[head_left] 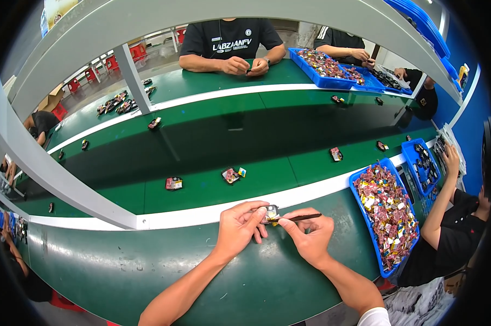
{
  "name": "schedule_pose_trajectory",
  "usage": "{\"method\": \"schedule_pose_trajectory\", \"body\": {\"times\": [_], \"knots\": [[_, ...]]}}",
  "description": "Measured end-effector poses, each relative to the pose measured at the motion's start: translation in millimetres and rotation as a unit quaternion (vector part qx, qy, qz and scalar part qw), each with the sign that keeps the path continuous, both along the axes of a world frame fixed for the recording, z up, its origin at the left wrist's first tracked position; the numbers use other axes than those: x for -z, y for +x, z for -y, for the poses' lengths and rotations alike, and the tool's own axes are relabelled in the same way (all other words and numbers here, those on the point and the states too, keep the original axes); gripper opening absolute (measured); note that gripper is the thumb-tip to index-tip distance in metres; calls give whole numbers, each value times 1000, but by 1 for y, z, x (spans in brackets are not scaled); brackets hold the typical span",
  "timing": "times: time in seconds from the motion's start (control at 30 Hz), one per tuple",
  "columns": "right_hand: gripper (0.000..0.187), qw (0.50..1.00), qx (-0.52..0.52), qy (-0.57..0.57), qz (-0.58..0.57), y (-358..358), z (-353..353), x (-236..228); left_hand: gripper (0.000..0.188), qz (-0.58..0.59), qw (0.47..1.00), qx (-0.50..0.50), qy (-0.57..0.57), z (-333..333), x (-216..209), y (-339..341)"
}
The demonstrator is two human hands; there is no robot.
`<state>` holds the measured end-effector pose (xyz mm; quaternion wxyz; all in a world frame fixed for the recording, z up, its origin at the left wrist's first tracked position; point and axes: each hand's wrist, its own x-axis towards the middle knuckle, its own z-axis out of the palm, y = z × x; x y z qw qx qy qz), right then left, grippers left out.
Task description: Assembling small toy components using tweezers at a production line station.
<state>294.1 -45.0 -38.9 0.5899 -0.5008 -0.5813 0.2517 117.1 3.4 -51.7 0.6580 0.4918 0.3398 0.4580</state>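
Over the green bench, my left hand (235, 230) pinches a small black plastic piece with a clear, shiny part (272, 211) between thumb and fingers. Close beside it, my right hand (311, 237) is closed around dark tweezers (306, 217), whose tip reaches the piece. A little yellow shows where the tip and the piece meet; the finer details there are too small to make out. To the right of my hands stands a blue tray (371, 228) heaped with small red, white and yellow packets (386, 212).
Past the white rail (202, 217) runs a green conveyor belt (272, 190) carrying scattered black pieces with packets (230, 175). Co-workers sit opposite (232, 43) and at my right (446, 228). Another blue tray (420, 163) holds black parts. Grey frame posts (66, 168) arch overhead and at left.
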Motion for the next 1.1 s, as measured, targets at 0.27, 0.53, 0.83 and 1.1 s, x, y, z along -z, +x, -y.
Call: {"method": "schedule_pose_trajectory", "body": {"times": [0.27,0.53,0.83,1.1], "knots": [[10,999,-21,-28,-39,2,-3,-4,24,1,1000,-11,5,-2,3,-2],[10,997,-17,31,65,5,-5,-1,24,0,1000,-7,11,-3,1,-1],[9,994,-8,67,84,5,-6,2,25,-22,1000,5,8,-2,0,0],[10,986,-5,95,138,2,-5,-1,27,-14,1000,10,7,-1,-2,0]]}}
